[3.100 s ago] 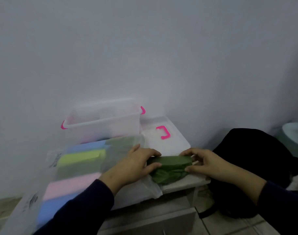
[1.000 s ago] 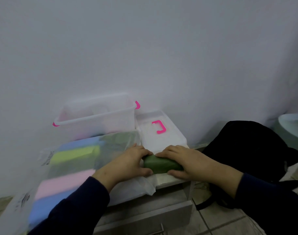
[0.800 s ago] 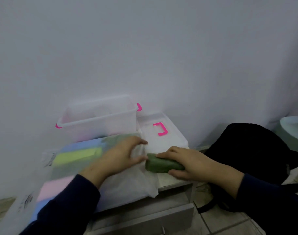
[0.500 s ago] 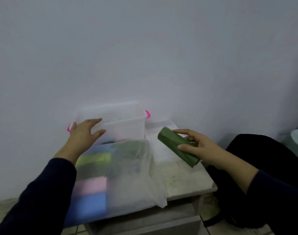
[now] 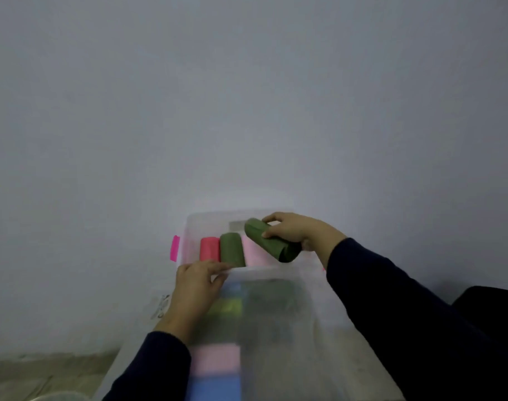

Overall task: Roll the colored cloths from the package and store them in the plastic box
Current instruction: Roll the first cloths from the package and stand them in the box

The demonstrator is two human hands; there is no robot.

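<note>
right hand [image 5: 294,230]: a rolled green cloth [image 5: 271,244] is gripped, fingers curled over the top and thumb at the side; roll is held tilted above the right part of the plastic box [image 5: 195,227], lower open end toward the camera.
left hand [image 5: 196,280]: near rim of the box is touched at its left part, fingers laid along the edge; whether the rim is pinched cannot be told.
plastic box: clear, set against the wall [image 5: 247,96]; pink latch [image 5: 175,247] seen on its left end.
inside box: three rolls are lined up side by side, touching: red roll [image 5: 209,249] at left, second green roll [image 5: 232,249] in the middle, pale pink roll [image 5: 254,253] at right, partly under the held roll.
package [image 5: 270,328]: clear plastic bag lies in front of the box, nearer the camera; folded cloths are seen through it, blurred: blue, yellow-green, pink, blue in a column, dark green beside them.
sleeves: dark navy on both arms.
</note>
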